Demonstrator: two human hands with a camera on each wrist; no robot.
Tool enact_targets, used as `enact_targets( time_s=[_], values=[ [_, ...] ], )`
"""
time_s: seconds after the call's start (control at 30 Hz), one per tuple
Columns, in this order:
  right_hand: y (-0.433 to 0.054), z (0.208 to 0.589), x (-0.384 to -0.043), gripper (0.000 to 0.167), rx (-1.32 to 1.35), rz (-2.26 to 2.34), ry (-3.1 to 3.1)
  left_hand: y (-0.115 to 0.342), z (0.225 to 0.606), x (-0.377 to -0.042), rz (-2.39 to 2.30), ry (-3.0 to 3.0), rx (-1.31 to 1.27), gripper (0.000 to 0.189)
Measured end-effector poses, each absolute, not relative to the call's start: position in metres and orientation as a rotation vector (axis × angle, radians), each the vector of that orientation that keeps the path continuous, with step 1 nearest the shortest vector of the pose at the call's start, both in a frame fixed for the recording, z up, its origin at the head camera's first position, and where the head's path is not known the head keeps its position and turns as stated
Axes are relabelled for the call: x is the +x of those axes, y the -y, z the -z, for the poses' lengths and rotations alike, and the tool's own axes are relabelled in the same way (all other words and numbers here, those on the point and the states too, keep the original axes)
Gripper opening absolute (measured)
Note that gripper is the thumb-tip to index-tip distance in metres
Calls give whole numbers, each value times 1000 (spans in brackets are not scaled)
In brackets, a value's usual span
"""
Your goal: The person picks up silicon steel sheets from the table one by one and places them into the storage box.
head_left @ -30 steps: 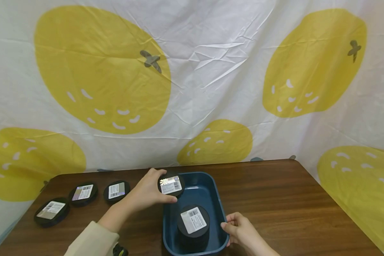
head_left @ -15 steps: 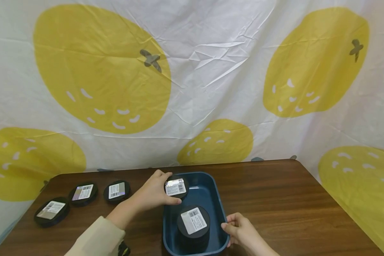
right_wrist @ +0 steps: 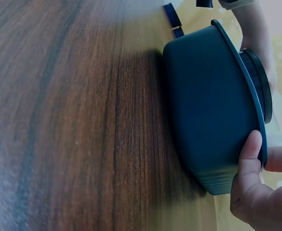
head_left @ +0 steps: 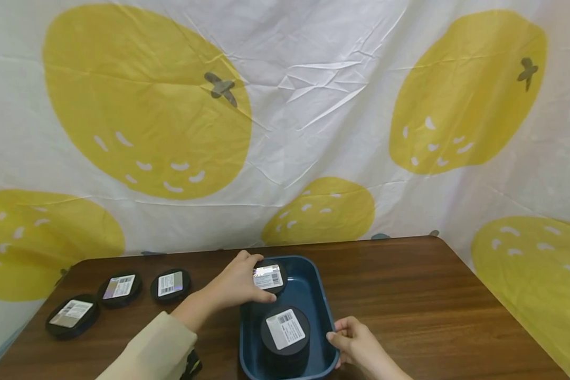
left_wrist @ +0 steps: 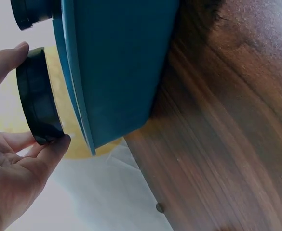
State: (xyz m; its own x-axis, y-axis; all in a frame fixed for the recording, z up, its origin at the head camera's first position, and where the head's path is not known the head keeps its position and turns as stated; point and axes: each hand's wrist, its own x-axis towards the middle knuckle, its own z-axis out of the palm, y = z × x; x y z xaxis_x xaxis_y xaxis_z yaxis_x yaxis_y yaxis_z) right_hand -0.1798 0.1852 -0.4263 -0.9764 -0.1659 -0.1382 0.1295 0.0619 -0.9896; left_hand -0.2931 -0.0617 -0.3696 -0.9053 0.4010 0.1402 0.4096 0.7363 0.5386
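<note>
1. Grasping the black disc [head_left: 272,278] between thumb and fingertips, the left hand [head_left: 242,282] is at lower centre of the frame. The left wrist view shows the disc above the tray rim and apart from it.
2. The right hand [head_left: 358,343], at lower right of centre, pinches the rim of the blue tray [head_left: 311,290] between thumb and fingers.
3. Step in hand (judged): loading the disc into the tray, with the right hand steadying it. The next move calls for lowering the disc level, past the rim, then releasing it without knocking the stack.
4. The stack of black discs [head_left: 286,333] stands in the lower part of the tray; its count cannot be told. Its top face is round, flat and matt, with a white barcode label.
5. The tray is deep, smooth and round-cornered, with a thin lip; its material looks like plastic.
6. Three loose discs [head_left: 72,316] lie at lower left on the bench [head_left: 408,301], which has a brown, streaked wood grain.
7. Behind hangs a creased white cloth [head_left: 313,121] with yellow fruit prints.
</note>
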Motion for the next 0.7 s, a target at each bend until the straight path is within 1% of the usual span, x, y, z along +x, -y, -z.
enact_targets(
  time_s=[0.4, 0.7],
  values=[
    [-185, 424, -179, 22, -40, 2005, -2123, 51, 373, -297, 836, 2922, -762, 91],
    [-184, 423, -178, 21, -36, 2000, -2140, 46, 379, -299, 727, 2934, -808, 87]
  ],
)
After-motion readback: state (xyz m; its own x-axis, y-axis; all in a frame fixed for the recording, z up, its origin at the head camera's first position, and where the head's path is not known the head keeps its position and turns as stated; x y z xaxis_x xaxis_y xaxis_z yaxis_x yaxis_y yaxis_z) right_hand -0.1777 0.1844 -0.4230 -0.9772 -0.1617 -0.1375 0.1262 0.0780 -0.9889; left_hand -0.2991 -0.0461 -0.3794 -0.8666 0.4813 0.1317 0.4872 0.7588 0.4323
